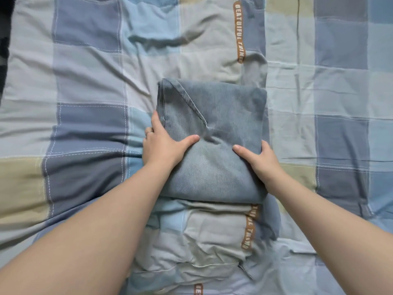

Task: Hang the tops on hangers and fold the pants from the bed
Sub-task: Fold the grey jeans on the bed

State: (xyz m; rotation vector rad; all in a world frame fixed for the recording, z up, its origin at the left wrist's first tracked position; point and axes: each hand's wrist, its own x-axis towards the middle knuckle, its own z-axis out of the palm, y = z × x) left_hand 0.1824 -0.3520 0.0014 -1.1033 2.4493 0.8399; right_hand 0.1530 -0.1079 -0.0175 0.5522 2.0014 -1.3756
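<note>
Light blue denim pants (214, 116) lie folded into a thick rectangle in the middle of the bed. My left hand (162, 143) grips the bundle's left edge, thumb on top and fingers down the side. My right hand (258, 159) grips the right edge the same way, thumb on top and fingers wrapped round the side. Both thumbs dent the denim near its middle. No tops or hangers are in view.
The bed is covered by a wrinkled checked quilt (89, 81) in blue, grey and beige, with a brown lettered stripe (239, 30) running up the middle. A raised fold of quilt (204, 241) lies just in front of the pants. A dark shape (4, 39) sits at the far left edge.
</note>
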